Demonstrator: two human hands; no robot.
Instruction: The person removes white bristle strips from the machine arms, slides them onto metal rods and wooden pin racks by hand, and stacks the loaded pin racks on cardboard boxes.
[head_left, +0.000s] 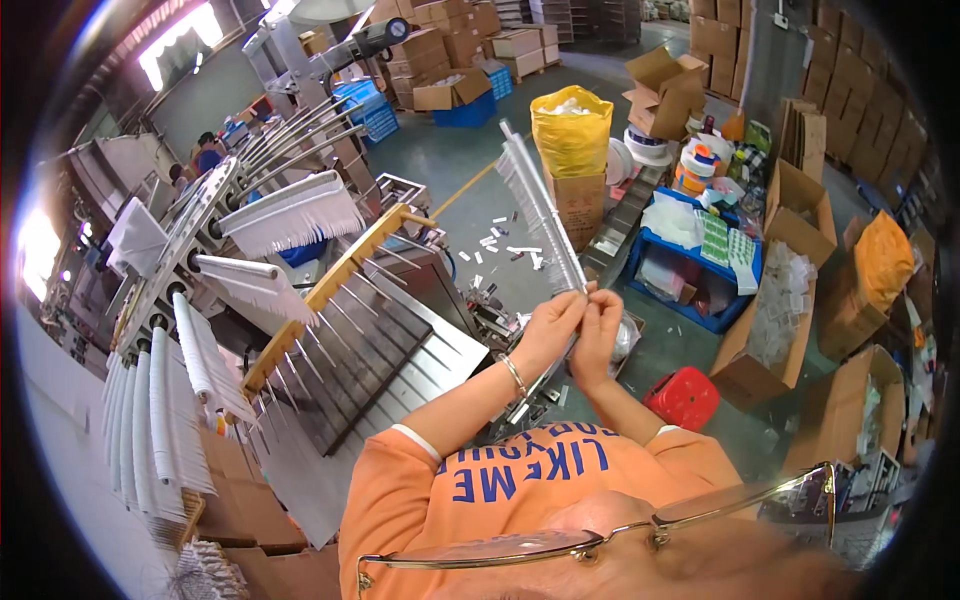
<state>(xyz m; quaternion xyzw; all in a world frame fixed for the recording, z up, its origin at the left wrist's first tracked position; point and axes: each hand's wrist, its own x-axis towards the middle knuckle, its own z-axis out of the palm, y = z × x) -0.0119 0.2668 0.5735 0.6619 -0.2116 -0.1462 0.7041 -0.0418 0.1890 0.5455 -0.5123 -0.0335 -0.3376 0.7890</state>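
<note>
While the fringed strip (549,218) is gripped at its near end by left hand (556,324) and right hand (598,332), steadiness seems demanded by any next move.

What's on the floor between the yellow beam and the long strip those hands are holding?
Small, mostly white scraps lie scattered on the floor between the yellow beam and the strip, as the head view shows.

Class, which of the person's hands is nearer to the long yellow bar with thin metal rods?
Left. The left hand is right of the long yellow bar; the right hand is farther right, beside the left.
</note>
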